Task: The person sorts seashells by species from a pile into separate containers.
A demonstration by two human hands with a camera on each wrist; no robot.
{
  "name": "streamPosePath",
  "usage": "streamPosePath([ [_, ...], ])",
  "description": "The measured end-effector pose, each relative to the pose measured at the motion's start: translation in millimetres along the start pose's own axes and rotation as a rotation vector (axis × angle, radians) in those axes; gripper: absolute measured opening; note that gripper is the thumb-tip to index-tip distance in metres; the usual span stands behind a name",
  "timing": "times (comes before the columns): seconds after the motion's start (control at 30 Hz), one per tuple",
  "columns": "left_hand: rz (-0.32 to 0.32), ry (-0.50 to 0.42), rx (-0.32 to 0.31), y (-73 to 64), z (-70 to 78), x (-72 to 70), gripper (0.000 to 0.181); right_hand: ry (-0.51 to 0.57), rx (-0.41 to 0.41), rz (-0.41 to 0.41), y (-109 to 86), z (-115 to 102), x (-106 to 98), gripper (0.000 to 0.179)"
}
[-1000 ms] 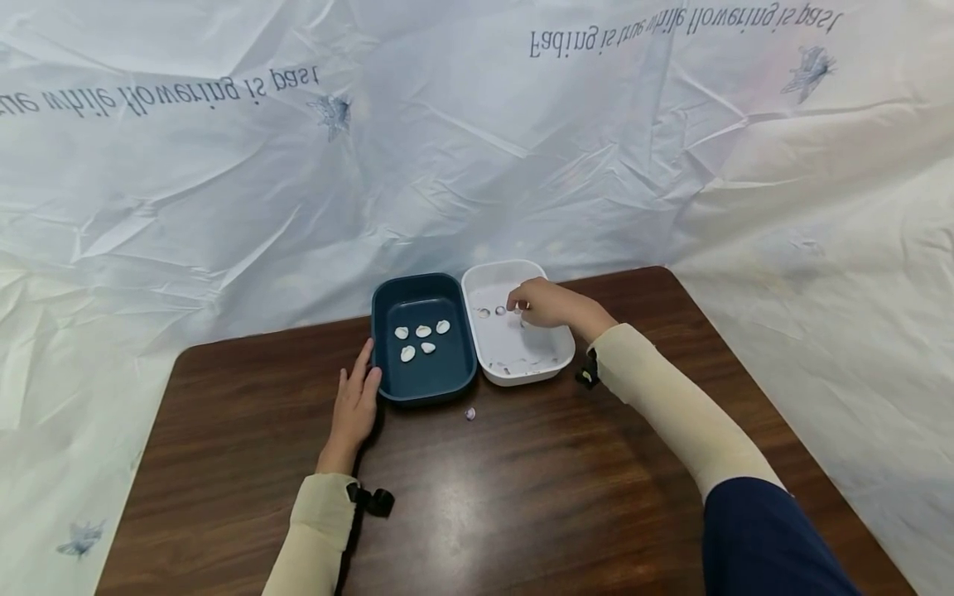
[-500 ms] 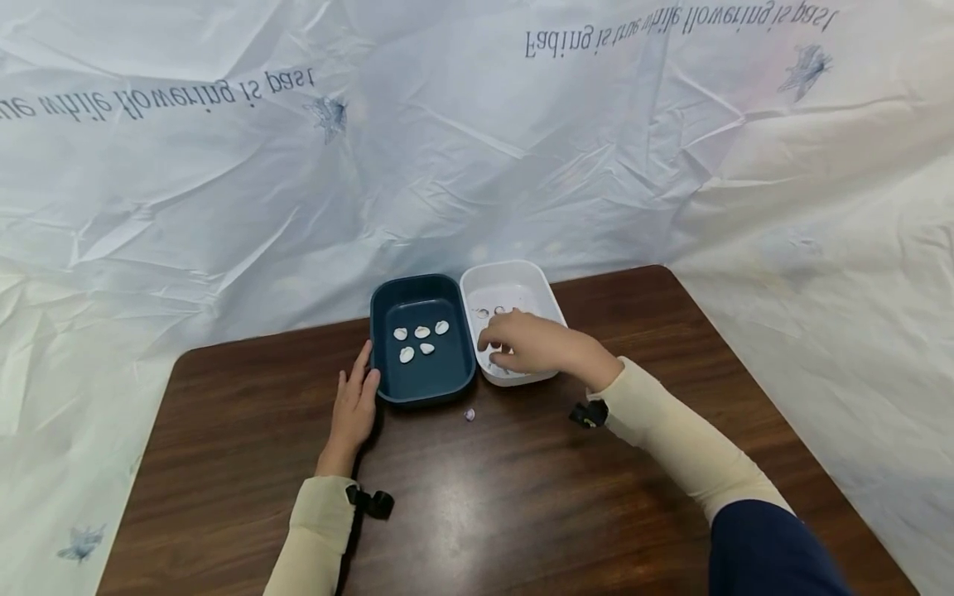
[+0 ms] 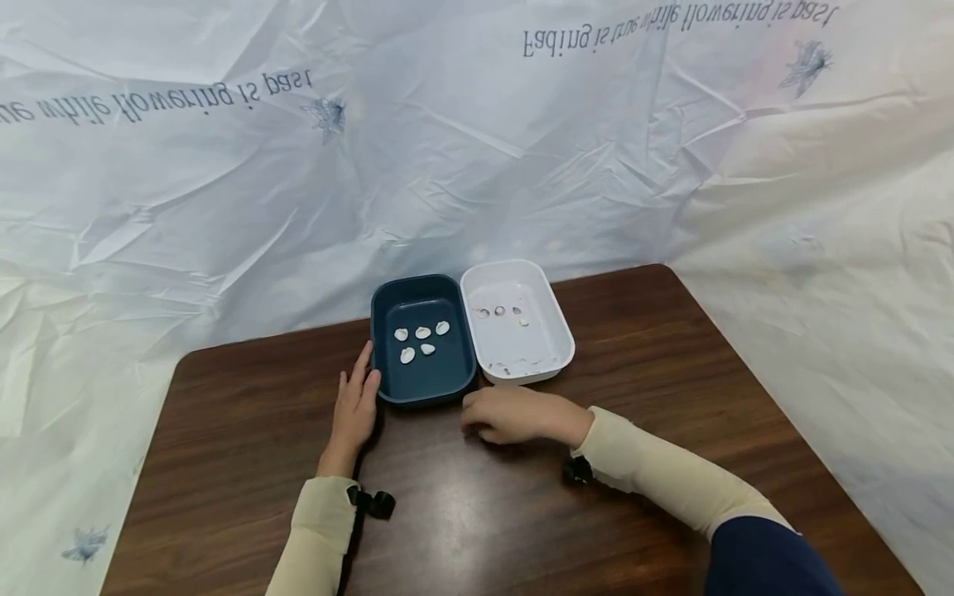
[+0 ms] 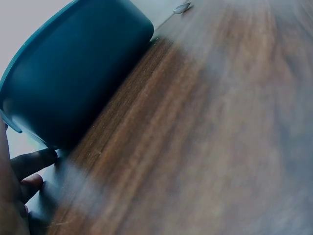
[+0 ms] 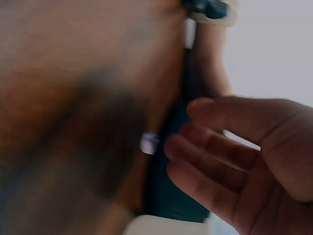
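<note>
My left hand [image 3: 354,418] rests at the left side of the dark blue tray [image 3: 425,385], fingers extended along its wall. Inside that tray lie several white seashells [image 3: 422,333]. My right hand [image 3: 517,414] hovers over the table just in front of the white tray [image 3: 562,352]. A small purplish seashell [image 5: 149,143] lies on the wood a little beyond its fingertips [image 5: 177,147], not held; the hand hides it in the head view. The thumb and fingers of that hand are loosely bent, with a gap between them.
Several small shells [image 3: 500,311] lie in the white tray, with more bits along its near end. The trays stand side by side near the far edge of the wooden table [image 3: 447,513]. A creased white printed sheet [image 3: 477,165] hangs behind.
My right hand has come out of the white tray, moving toward me and slightly left to the small shell on the table. The left hand stays at the blue tray.
</note>
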State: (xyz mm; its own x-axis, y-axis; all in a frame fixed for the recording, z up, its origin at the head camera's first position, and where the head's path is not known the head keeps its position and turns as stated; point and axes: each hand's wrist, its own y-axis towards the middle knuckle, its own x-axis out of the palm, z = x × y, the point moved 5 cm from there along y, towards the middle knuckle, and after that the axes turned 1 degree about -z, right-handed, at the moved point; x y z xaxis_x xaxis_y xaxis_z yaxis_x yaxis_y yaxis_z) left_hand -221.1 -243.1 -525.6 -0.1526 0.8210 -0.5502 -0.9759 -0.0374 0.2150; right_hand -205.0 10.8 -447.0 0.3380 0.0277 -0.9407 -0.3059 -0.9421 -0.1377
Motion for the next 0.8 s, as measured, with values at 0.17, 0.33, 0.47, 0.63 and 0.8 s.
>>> streamPosePath([
  [0.17,0.001,-0.008,-0.003,-0.7,0.0,-0.4,0.056,-0.139,0.049,0.043,5.2,2.8,14.1,0.017],
  [0.33,-0.010,-0.003,-0.003,-0.1,-0.4,0.4,0.057,-0.171,0.059,0.053,7.8,5.4,20.0,0.019],
  [0.47,-0.007,-0.002,0.000,0.5,-0.9,0.9,0.056,-0.157,0.037,0.046,9.4,7.9,21.8,0.020],
  [0.63,0.004,-0.003,0.005,0.5,-0.6,0.7,0.056,-0.130,0.005,0.040,9.5,12.7,22.0,0.016],
  [0.8,0.003,-0.003,0.003,0.6,-1.4,1.0,0.056,-0.065,0.019,0.008,6.2,12.9,17.9,0.010],
])
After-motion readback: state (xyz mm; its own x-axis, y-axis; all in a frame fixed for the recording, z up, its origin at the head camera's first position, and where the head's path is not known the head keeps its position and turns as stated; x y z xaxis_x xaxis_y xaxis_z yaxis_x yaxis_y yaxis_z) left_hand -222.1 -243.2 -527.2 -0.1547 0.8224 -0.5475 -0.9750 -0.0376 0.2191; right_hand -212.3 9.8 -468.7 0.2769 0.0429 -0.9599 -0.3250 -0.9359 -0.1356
